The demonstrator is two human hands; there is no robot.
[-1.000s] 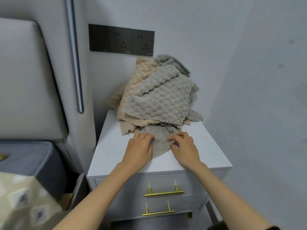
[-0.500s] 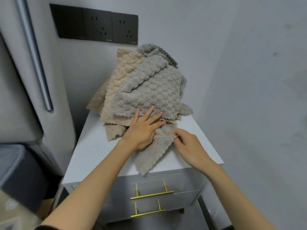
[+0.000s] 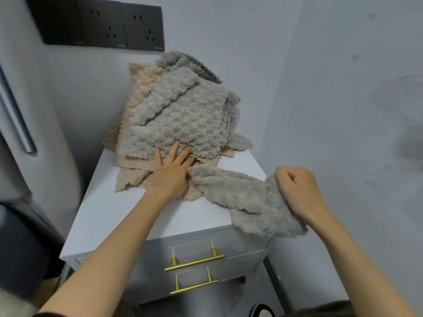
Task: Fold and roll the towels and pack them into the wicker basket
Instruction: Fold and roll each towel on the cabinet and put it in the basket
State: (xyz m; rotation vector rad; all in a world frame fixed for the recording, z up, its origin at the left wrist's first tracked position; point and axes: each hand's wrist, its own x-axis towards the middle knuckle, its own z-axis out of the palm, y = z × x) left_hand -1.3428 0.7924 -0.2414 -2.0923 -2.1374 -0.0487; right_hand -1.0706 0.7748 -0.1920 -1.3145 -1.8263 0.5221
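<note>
A heap of fluffy grey towels [image 3: 183, 115] and beige towels [image 3: 139, 88] leans against the wall on a white nightstand [image 3: 119, 209]. My left hand [image 3: 171, 172] presses flat with straight fingers against the foot of the heap. My right hand [image 3: 295, 188] grips one grey towel [image 3: 240, 195] in a fist; the towel stretches from the heap's base past the nightstand's right front corner and hangs off the edge. No wicker basket is in view.
The nightstand has two drawers with gold bar handles [image 3: 194, 261]. A black socket panel [image 3: 103, 26] is on the wall above the heap. A padded headboard [image 3: 27, 110] and dark bed edge [image 3: 20, 248] stand at the left; a bare wall is close on the right.
My right hand has closed on the grey towel and pulled it out to the right, off the nightstand's edge. My left hand moved up onto the heap's base and stays pressed there.
</note>
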